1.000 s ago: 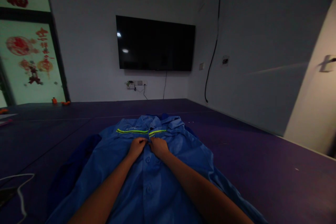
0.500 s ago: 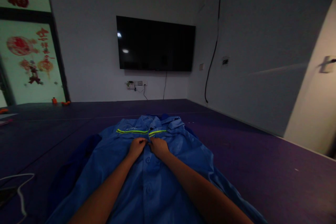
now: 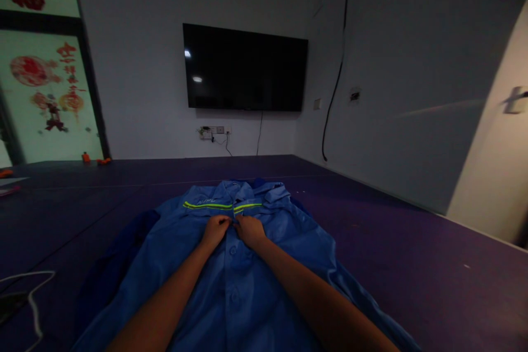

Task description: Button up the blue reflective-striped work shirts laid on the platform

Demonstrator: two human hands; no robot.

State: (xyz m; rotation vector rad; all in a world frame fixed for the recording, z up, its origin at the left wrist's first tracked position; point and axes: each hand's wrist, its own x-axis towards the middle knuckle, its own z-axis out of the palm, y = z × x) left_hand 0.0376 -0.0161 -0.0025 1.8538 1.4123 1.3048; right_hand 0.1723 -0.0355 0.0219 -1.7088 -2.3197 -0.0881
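A blue work shirt [image 3: 198, 280] with yellow-green stripes across the chest lies front up, its collar at the far end. My left hand [image 3: 216, 231] pinches the front placket just below the stripe. Right beside it, my right hand [image 3: 249, 230] is closed on the placket's other edge, the fingertips of both hands nearly meeting. Whatever small part sits between the fingertips is hidden. Lower down the placket, two fastened-looking buttons show. Darker blue cloth [image 3: 117, 253] sticks out from under the shirt on the left.
The shirt rests on a wide purple surface [image 3: 391, 264]. A white cable [image 3: 35, 308] and a dark flat object lie at lower left. Small orange items [image 3: 86, 157] stand at the far left edge. A television [image 3: 247, 69] hangs on the wall, and a black cable [image 3: 336, 82] dangles right of it.
Almost nothing differs. Both hands stay at the same spot on the placket, with only a very slight shift of the fingers and of the view.
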